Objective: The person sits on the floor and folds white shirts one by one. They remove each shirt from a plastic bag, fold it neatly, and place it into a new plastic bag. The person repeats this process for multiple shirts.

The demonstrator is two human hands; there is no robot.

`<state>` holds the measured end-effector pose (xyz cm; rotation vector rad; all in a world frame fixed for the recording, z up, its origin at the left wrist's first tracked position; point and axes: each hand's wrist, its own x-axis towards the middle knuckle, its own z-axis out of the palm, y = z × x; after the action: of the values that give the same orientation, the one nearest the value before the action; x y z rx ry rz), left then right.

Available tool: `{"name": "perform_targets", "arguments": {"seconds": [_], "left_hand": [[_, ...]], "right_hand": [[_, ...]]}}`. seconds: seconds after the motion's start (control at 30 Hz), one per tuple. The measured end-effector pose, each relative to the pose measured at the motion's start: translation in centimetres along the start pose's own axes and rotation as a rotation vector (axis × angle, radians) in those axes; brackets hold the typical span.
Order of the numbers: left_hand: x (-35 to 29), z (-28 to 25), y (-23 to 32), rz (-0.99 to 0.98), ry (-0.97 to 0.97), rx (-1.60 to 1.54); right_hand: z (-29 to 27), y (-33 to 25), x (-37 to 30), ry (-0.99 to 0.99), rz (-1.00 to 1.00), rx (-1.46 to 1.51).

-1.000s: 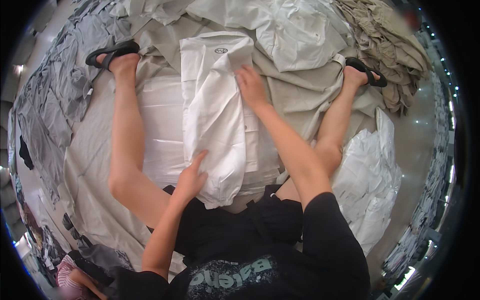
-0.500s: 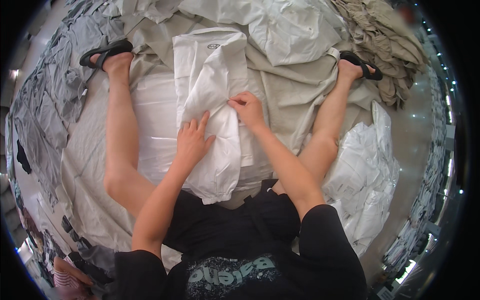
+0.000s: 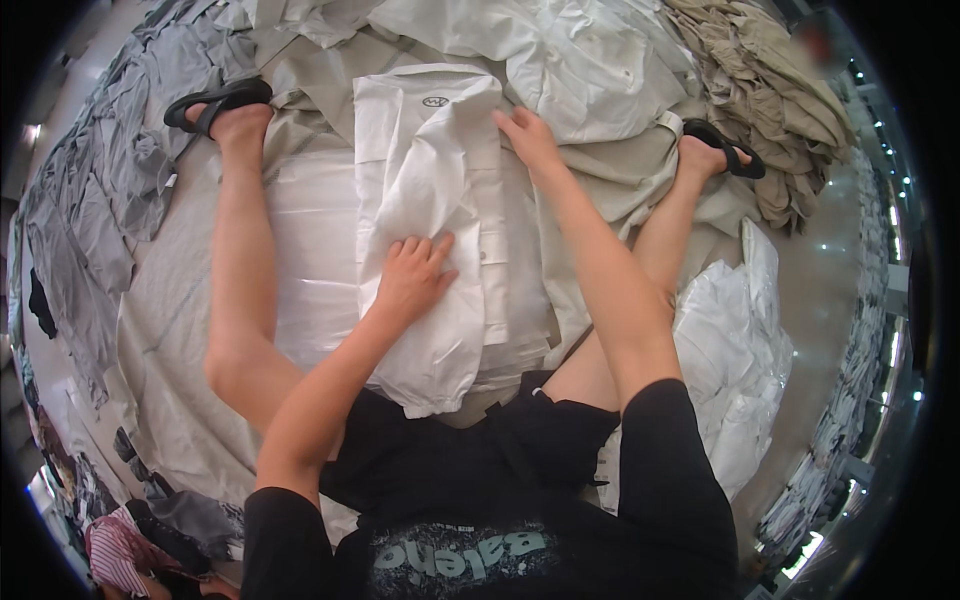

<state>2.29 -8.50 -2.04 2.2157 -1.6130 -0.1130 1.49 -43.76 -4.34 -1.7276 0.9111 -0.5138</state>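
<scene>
A white garment point(image 3: 428, 180) with long sleeves lies folded lengthwise between my legs. A small dark oval mark shows near its top edge. One sleeve point(image 3: 430, 360) runs down over the front toward me and ends in a gathered cuff. My left hand point(image 3: 415, 278) rests on that sleeve, open, with its fingers spread flat. Higher up, at the garment's upper right edge, my right hand point(image 3: 530, 138) has its thumb and fingertips closed on the fabric. Under the garment is a flat stack of clear plastic packages point(image 3: 312, 250) with white contents.
Beige cloth point(image 3: 180, 330) covers the floor. White garments point(image 3: 590, 70) are heaped ahead, khaki ones point(image 3: 765, 100) at the far right, grey ones point(image 3: 95, 230) along the left. A pile of white plastic-wrapped packages point(image 3: 730, 350) sits beside my right leg. Part of another person point(image 3: 125, 555) shows lower left.
My right hand has moved from the middle of the sleeve up and away to the garment's upper right edge. My left hand stays on the sleeve, slightly shifted to the right.
</scene>
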Motion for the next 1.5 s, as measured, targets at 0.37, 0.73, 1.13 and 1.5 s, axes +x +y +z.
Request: {"name": "perform_targets", "arguments": {"seconds": [0.37, 0.73, 1.13, 1.5], "left_hand": [[0.9, 0.1, -2.7, -0.080, 0.085, -0.105], [-3.7, -4.6, -11.0, -0.265, -0.423, -0.932], [-7.2, -3.7, -4.5, -0.950, 0.170, -0.771], [-6.4, -2.6, -1.9, -1.042, 0.230, -0.354]], "right_hand": [[-0.4, -17.0, -4.5, -0.545, -0.041, 0.417], [-11.4, -7.4, -27.1, -0.795, -0.528, -0.403], [2.1, -5.3, -21.1, -0.075, -0.340, -0.378], [7.0, -0.8, -18.5, -0.174, -0.332, -0.614]]}}
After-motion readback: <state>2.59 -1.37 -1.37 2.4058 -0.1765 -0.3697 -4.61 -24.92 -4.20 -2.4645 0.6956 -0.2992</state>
